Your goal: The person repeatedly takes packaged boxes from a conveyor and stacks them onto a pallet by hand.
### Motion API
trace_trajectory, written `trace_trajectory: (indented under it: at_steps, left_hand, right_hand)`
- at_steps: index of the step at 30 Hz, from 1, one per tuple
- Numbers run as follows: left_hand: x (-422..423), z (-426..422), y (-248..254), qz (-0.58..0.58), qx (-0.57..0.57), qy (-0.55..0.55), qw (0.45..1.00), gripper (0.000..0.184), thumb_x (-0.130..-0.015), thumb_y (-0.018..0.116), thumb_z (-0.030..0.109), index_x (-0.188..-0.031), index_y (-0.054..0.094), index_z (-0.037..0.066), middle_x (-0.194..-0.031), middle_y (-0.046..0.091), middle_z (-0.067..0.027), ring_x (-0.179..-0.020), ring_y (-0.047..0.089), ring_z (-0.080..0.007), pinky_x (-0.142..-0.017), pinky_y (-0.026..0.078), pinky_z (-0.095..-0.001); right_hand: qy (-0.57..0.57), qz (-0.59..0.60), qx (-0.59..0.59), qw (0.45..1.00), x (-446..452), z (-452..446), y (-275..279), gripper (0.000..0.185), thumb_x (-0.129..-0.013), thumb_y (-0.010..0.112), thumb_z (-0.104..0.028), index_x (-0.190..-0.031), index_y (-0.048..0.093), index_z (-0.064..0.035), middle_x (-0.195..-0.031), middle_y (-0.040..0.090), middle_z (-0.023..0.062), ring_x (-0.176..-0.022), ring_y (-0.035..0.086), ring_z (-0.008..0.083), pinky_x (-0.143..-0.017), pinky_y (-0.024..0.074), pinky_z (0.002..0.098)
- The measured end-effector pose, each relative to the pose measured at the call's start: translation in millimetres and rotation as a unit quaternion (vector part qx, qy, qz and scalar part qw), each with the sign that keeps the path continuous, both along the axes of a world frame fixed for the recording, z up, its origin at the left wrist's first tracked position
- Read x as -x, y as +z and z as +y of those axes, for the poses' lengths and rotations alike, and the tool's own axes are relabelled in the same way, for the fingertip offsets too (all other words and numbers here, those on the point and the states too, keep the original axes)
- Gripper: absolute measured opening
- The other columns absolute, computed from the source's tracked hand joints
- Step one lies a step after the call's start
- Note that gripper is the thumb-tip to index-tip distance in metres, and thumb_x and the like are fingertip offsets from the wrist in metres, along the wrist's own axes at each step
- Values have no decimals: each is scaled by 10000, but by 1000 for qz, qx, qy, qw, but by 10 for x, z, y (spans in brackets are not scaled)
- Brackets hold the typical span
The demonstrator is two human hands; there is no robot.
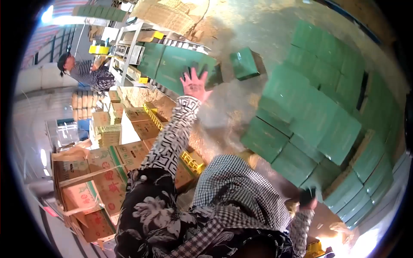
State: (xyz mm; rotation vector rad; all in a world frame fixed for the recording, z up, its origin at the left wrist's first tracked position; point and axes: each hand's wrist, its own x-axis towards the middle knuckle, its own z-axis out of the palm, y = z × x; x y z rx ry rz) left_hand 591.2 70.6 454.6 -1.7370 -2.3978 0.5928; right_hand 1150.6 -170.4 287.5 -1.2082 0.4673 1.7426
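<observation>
My left hand (196, 86) reaches forward with its fingers spread and dark at the tips. It lies against or just over the near end of a green box (174, 64) on the roller conveyor (187, 43); I cannot tell if it presses on it. A second green box (148, 59) sits directly behind that one. Low on the right, my right hand (308, 198), in a dark covering, is beside the stacked green boxes (301, 112). Its fingers are blurred, and whether it grips anything does not show.
One green box (244, 63) rests alone on the floor beyond the conveyor. Brown printed cartons (103, 176) are piled to the left, with a yellow plastic strip (155, 114) along them. A person (88, 73) in a striped top is at the far left, behind the conveyor.
</observation>
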Motion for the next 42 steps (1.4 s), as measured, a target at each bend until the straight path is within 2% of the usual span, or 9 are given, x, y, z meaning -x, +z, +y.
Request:
trace_trajectory:
  at_steps: [2, 9, 13, 15, 20, 22, 34, 37, 42]
  left_hand:
    - [562, -57, -34, 9, -26, -69, 997, 715, -661, 677, 408, -1284, 393, 202, -1353, 266, -221, -1187, 303, -477, -986, 237, -572]
    - [2171, -848, -62, -315, -367, 18, 875, 530, -700, 658, 309, -1121, 514, 23, -1111, 506, -158, -1039, 472, -323, -891, 372, -408]
    - [3099, -485, -79, -650, -433, 518, 350, 438, -823, 551, 386, -1141, 520, 87, -1061, 558, -108, -917, 556, -280, -740, 475, -333]
    - [2837, -173, -69, -751, -368, 483, 260, 513, -832, 471, 471, -1208, 473, 120, -1146, 522, -109, -1000, 515, -297, -806, 451, -407]
    - [2996, -26, -228, -698, -414, 433, 392, 634, -765, 584, 457, -1282, 391, 144, -1243, 453, -102, -1113, 425, -301, -921, 393, -448]
    - [2598, 81, 7, -695, -409, 510, 299, 635, -724, 641, 466, -1235, 433, 151, -1199, 479, -83, -1120, 409, -247, -895, 403, -428]
    - [285, -2340, -1159, -823, -81, 431, 360, 502, -852, 514, 147, -1305, 316, 53, -1239, 449, -137, -1086, 495, -277, -863, 475, -439]
    - [-1047, -2060, -1068, -775, 132, 333, 521, 605, -724, 636, -5, -1259, 352, -14, -1209, 463, -151, -1029, 536, -281, -832, 514, -343]
    - [-1929, -2404, -2693, -844, 185, 400, 306, 571, -748, 609, -35, -1263, 361, -12, -1220, 462, -161, -1080, 498, -279, -912, 452, -382]
  right_hand:
    - [125, -22, -40, 991, 1525, 947, 332, 426, -924, 384, -276, -1327, 336, -147, -1346, 367, 100, -1204, 377, 258, -969, 326, 390]
    - [345, -101, -266, 895, 5423, 2693, 1011, 774, -793, 600, -214, -1388, 105, -212, -1281, 374, 127, -1094, 448, 264, -862, 400, 384]
    - [285, -325, -314, 845, 6411, 2567, 713, 1142, -509, 843, -207, -1363, 100, -59, -1179, 431, 221, -1084, 452, 328, -942, 384, 386]
    - [285, -297, -283, 866, 6086, 2554, 862, 1088, -533, 831, -183, -1345, 118, -56, -1161, 446, 208, -1079, 459, 320, -937, 391, 382]
    - [226, -104, -217, 944, 4631, 1895, 963, 851, -676, 712, 17, -1325, 166, -57, -1122, 515, 167, -1018, 525, 239, -830, 481, 308]
    - [243, 50, -131, 960, 3973, 1685, 1256, 818, -773, 650, -77, -1358, 79, -59, -1134, 537, 160, -1048, 513, 216, -872, 448, 370]
    - [-121, -146, 11, 982, 970, -838, 846, 344, -900, 483, -243, -1113, 509, 25, -1107, 549, 93, -1032, 519, 200, -934, 394, 336]
    - [-66, -322, 18, 944, 675, -1239, 65, 331, -866, 502, -117, -1161, 471, 30, -1147, 534, 86, -1075, 493, 184, -954, 367, 311]
    - [-213, -158, 3, 964, 441, -1004, -840, 379, -844, 536, -108, -1202, 443, -23, -1101, 562, 67, -1032, 514, 150, -881, 417, 277]
